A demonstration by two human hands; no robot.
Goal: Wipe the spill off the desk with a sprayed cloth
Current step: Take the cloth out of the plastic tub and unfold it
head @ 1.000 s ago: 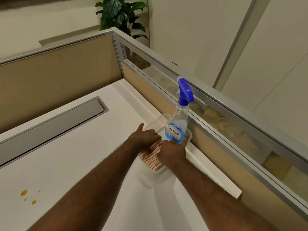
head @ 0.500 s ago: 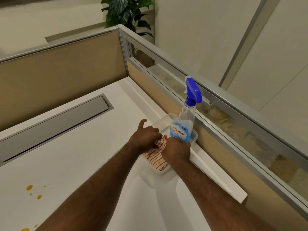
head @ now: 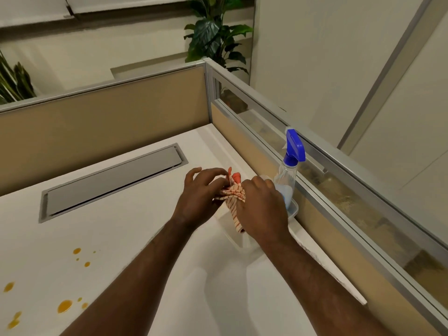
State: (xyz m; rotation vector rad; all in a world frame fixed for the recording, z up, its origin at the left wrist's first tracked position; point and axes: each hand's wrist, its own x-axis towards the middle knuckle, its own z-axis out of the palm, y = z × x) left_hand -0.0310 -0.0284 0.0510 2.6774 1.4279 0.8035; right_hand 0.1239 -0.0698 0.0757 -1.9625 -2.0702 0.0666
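Cloth [head: 234, 197] lengthwise toward partition, bunched

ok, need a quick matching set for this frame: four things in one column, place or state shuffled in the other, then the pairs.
Things
1. red-and-white striped cloth
2. clear spray bottle with a blue trigger head
3. orange spill drops
4. grey metal cable flap

Places or states
A. set flush into the white desk top, towards the back
B. bunched up, gripped by the left hand and right hand
C. scattered on the desk at the near left
D. standing upright in the clear plastic tray by the partition

Pairs: 1-B, 2-D, 3-C, 4-A
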